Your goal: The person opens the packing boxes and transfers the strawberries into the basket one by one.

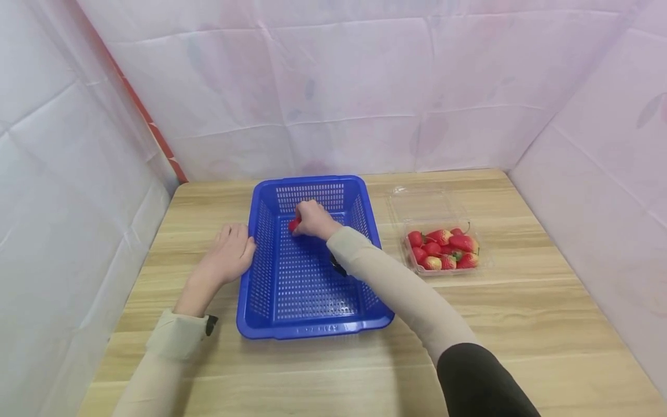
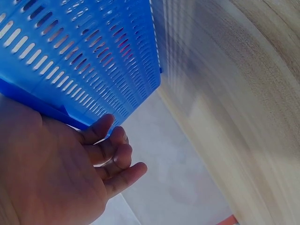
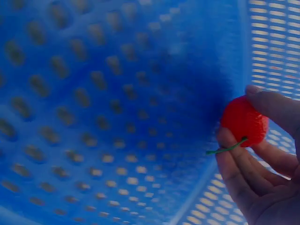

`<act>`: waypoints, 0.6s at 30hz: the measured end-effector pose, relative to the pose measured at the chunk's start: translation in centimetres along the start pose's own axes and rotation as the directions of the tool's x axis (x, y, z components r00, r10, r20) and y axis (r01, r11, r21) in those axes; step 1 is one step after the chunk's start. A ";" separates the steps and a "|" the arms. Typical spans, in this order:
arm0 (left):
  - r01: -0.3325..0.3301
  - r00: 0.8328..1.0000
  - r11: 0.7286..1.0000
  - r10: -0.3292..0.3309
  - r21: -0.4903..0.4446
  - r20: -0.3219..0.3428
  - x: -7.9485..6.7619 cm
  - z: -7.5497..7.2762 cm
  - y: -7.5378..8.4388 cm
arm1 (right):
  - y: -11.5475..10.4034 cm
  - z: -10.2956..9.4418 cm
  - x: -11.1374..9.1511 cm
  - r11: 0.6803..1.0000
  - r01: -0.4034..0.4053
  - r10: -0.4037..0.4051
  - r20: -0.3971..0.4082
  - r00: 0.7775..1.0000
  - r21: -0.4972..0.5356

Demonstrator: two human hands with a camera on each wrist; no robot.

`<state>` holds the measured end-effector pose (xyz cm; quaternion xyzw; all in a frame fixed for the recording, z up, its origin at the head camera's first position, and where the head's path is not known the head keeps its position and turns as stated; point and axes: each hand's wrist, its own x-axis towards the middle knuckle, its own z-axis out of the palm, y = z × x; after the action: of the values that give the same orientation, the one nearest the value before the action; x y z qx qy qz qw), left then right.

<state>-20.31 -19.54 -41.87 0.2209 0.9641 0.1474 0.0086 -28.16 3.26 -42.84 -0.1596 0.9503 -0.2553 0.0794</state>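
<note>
A blue plastic basket [image 1: 315,330] with slotted walls stands on the table. Over its left rim lies my left hand [image 1: 229,252], thumb at the rim. The left wrist view shows that hand's fingers [image 2: 123,180] curved against the outer wall; the thumb is hidden there. Inside the basket, toward the far end, my right hand [image 1: 315,220] pinches a round, bumpy red fruit [image 3: 246,119] with a thin green stem. Thumb and fingertips hold it close to the basket's slotted surface.
Right of the basket sits a clear plastic box [image 1: 445,272] holding several red and yellowish strawberries [image 1: 462,243], its lid [image 1: 422,204] folded back. The wooden table [image 1: 531,313] is bounded by pale cloth walls [image 1: 354,87] at the back and both sides.
</note>
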 end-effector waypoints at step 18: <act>0.013 1.000 1.000 -0.013 -0.010 0.004 -0.1 -0.1 -0.2 | -0.2 1.0 0.1 0.998 -0.047 0.048 0.040 0.998 -0.042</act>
<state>-20.32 -19.73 -41.81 0.2150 0.9646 0.1519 0.0128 -27.97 2.59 -43.55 -0.1438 0.9570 -0.2304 0.1018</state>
